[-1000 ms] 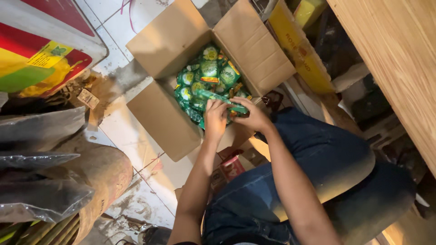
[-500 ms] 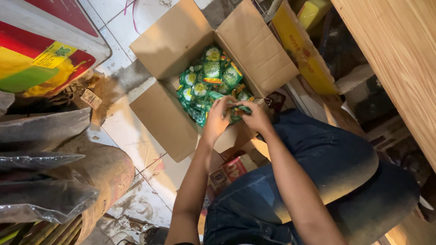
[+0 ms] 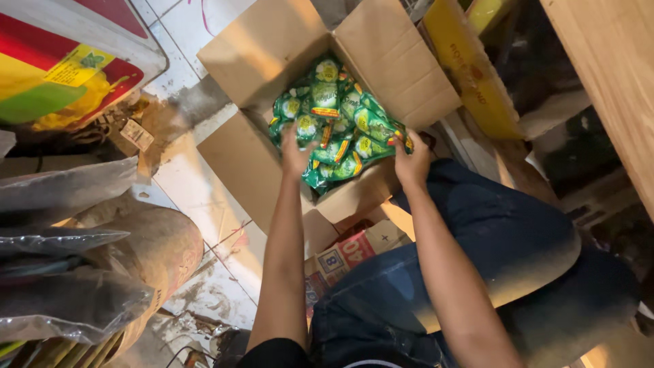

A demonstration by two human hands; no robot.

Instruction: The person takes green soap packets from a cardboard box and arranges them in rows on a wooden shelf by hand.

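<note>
Left hand [image 3: 294,151] and right hand [image 3: 411,162] clasp a glossy green sachet bundle [image 3: 340,129] over the open cardboard box [image 3: 272,48]; its long axis runs hand to hand, sachets crinkly.

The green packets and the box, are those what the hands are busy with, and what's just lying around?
In use: left hand, right hand, bundle of green packets, open cardboard box.

Lying about: yellow carton, plastic bags, small printed box, wooden board.

both hands are now spread apart, left hand [image 3: 294,151] and right hand [image 3: 411,163] gripping opposite sides of the green packet bundle [image 3: 334,126], lifting it.
</note>
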